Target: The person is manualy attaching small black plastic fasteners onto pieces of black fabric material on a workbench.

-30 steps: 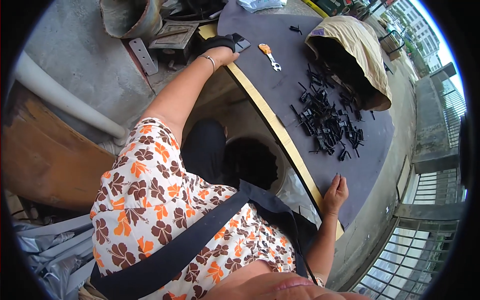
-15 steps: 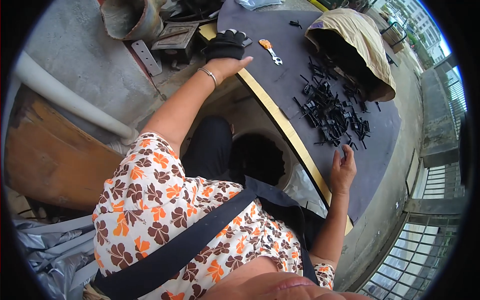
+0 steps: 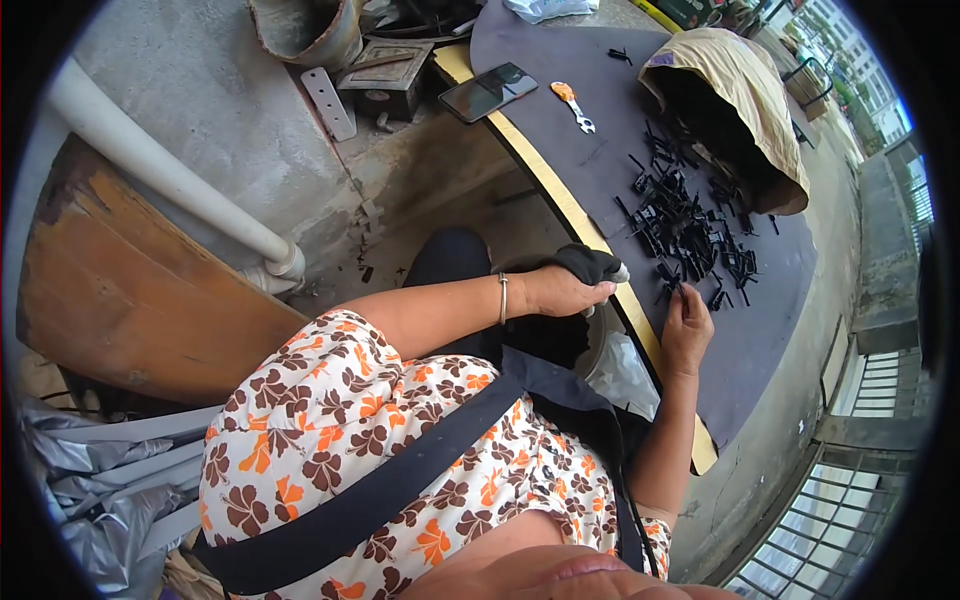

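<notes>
A loose pile of small black plastic parts (image 3: 690,222) with thin prongs lies on the dark-topped table (image 3: 755,345). At its near edge my right hand (image 3: 688,335) is bare, and its fingertips pinch one of the parts. My left hand (image 3: 572,285), in a black glove with pale fingertips and a bare thumb, hovers by the table's yellow edge, left of the right hand. Its fingers are curled in toward the thumb; whatever they may hold is hidden. A smartphone (image 3: 490,92) lies flat at the table's far left corner.
An open tan sack (image 3: 735,95) rests behind the pile. Farther left on the tabletop is a wrench with an orange handle (image 3: 573,106). Below the table edge stand a round tub (image 3: 597,345) with dark contents and a white plastic bag (image 3: 625,375). A white pipe (image 3: 170,165) runs along the left.
My left hand has left the phone and come back toward me, beside the right hand. My right hand has moved up to the pile and closed on a part. The view has shifted slightly.
</notes>
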Available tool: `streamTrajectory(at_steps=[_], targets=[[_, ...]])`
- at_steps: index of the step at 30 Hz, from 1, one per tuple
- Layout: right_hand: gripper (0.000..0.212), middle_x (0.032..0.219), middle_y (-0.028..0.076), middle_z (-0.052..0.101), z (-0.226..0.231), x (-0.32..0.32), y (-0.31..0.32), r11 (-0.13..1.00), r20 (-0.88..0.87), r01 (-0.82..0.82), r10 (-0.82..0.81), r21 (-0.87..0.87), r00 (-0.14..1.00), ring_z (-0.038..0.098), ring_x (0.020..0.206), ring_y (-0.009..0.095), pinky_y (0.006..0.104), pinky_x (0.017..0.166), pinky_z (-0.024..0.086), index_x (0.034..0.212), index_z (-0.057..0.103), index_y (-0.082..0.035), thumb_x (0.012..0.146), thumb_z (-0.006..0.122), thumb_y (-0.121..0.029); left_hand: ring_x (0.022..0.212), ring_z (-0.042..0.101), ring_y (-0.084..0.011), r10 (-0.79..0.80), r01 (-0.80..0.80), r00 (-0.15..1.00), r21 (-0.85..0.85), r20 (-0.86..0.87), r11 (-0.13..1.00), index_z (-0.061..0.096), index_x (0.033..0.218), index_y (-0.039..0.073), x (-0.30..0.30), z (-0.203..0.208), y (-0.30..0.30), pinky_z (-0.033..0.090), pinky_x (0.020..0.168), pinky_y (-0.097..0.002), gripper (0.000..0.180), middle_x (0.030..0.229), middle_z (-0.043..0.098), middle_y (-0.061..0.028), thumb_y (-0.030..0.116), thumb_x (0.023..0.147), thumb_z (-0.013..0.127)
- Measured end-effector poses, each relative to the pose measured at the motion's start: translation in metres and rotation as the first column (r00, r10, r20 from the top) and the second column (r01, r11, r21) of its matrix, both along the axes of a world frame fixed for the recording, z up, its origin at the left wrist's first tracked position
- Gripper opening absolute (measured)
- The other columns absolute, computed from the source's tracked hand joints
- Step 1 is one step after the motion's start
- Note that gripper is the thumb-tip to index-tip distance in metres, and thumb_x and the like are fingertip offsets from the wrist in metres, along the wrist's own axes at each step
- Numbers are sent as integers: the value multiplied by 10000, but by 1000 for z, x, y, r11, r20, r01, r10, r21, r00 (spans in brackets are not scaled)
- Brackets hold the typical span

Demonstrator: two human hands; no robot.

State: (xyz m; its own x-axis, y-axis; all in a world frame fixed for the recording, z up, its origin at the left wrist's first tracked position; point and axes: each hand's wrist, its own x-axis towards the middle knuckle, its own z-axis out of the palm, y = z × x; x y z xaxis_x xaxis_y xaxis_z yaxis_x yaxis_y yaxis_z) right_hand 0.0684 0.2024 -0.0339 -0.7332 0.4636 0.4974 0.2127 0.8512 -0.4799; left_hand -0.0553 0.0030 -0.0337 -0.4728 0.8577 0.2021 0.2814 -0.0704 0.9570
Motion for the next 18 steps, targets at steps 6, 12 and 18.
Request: streamTrajectory(at_steps=[6,12,18], targets=[[77,702,86,583,29,3,-35,989,-196,-138,126,-50,973,550,581,195,293,551,444,870,612,-35,797,632,-49,730,573,-86,-41,-13,768,80,639,997,560,1114,26,14,7,10,500,611,-251,241,943,604,-24,157,917,509],[121,654,112,512,51,1,-74,924,-76,-377,382,70,921,512,543,264,326,493,404,815,573,-3,713,620,40,764,577,-86,-209,-37,513,265,832,963,624,980,53,14,23,6,474,660,-228,204,873,626,-9,224,916,534],[162,670,113,511,60,13,-75,908,78,-411,406,81,911,492,538,251,329,499,401,850,567,-4,712,651,-13,692,524,-37,-203,40,701,246,683,968,578,1038,51,17,51,-7,441,575,-196,187,831,587,24,174,899,557]])
